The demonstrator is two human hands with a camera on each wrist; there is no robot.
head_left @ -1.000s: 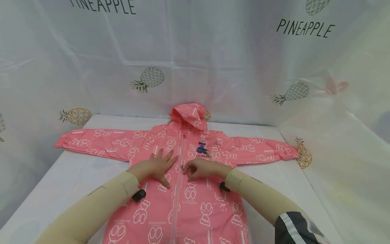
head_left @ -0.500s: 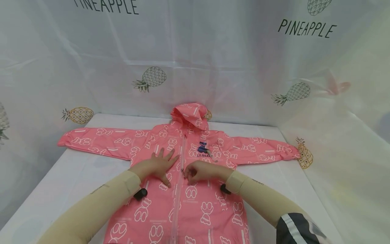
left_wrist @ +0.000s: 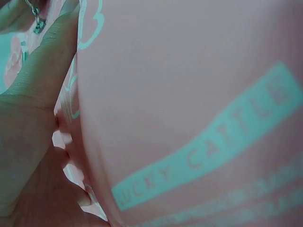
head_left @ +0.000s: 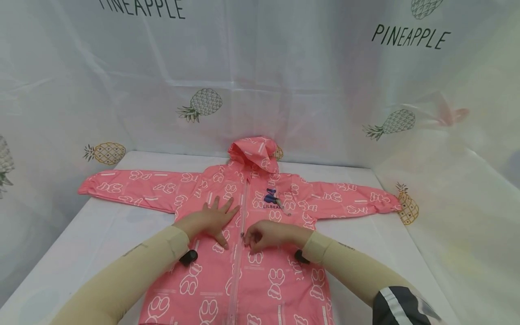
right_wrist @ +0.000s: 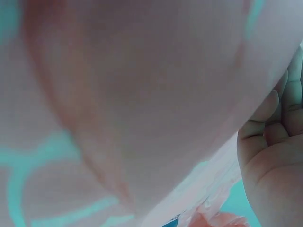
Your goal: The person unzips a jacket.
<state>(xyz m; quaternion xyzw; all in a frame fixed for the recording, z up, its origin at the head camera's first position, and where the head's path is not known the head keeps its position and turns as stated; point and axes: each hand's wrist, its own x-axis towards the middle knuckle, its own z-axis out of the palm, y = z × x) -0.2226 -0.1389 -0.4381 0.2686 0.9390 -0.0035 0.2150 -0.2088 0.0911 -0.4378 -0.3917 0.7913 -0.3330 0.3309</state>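
Note:
A pink hooded zip jacket with white outline prints lies front up, both sleeves spread out sideways. My left hand rests on it with fingers spread, just left of the zipper. My right hand has its fingers curled and pinches the small metal zipper pull at mid-chest. The teeth above the slider look joined to near the collar in the head view. Jacket fabric fills much of both wrist views, with the right palm at the edge of its own.
The jacket lies on a white-covered table. Its hood reaches the back edge, against a white curtain printed with pineapples. The right cuff lies at the table's right edge, and the left cuff overhangs the left edge.
My right hand has slid a little way down the jacket front, and the zipper pull has come down with it. The left hand stays in place on the fabric.

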